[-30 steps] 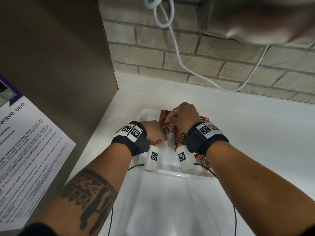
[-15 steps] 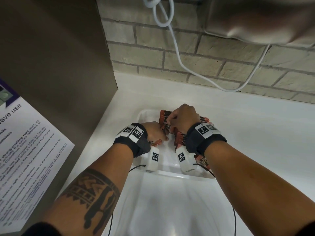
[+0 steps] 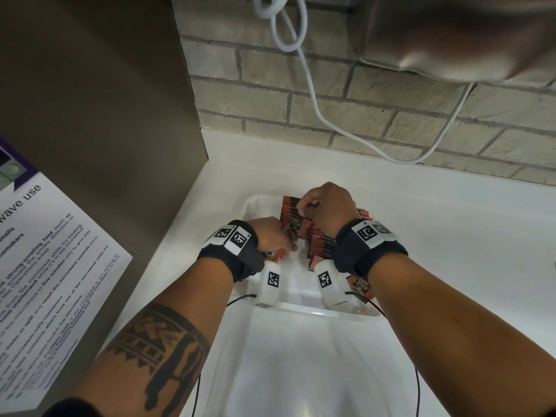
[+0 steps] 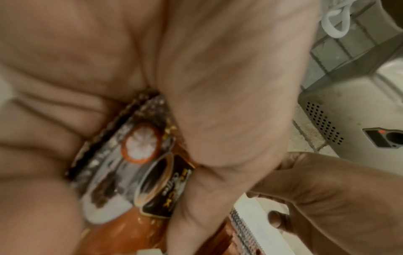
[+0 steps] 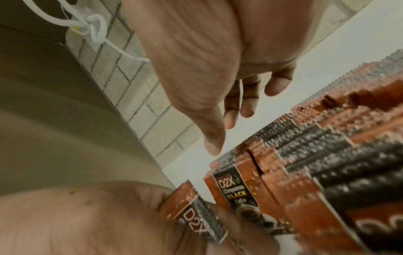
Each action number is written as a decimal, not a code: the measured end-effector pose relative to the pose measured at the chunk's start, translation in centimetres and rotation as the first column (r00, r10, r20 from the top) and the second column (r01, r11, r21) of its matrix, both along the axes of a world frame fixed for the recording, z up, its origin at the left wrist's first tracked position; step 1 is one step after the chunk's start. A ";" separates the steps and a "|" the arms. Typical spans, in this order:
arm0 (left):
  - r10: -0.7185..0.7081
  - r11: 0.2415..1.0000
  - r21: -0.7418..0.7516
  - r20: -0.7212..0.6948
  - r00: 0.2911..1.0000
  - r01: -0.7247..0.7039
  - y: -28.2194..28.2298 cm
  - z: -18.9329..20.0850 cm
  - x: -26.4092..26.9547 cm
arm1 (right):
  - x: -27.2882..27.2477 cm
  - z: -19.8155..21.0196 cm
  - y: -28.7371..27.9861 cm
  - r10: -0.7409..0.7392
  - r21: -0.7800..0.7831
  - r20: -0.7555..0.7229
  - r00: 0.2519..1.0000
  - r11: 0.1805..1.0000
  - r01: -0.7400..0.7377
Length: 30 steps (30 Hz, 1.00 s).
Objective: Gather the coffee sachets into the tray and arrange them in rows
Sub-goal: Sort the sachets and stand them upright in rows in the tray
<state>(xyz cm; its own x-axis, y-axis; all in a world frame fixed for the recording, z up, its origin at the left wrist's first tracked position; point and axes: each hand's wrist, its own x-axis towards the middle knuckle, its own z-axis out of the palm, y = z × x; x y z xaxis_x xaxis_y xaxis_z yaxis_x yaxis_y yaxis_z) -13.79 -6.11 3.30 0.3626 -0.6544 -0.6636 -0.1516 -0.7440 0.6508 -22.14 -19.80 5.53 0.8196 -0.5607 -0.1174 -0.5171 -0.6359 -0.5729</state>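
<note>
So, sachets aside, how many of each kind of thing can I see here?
Hands: 2 (left hand, right hand)
Wristbands: 2 ()
Tray: 1
Notice: 1
Total: 6
Sachets: packed too tightly to count.

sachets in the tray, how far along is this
Mostly done: a long row of sachets stands packed in the white tray. In hand: the left hand grips a few sachets while the right hand steadies the row. Left: adding those.
</note>
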 end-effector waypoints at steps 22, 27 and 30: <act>0.095 0.879 -0.434 -0.248 0.964 -0.198 2.6 3.0 -0.5 | -2.9 4.5 0.1 0.103 0.203 0.160 0.982 0.970 -0.135; 0.174 0.936 -0.273 -0.191 0.966 -0.222 3.4 2.8 0.4 | -2.6 5.1 0.1 0.070 0.072 0.133 0.989 0.994 -0.080; 0.061 0.998 0.010 0.083 0.995 -0.062 3.8 2.7 1.3 | -2.4 5.0 0.0 0.069 0.011 0.103 0.992 0.997 -0.070</act>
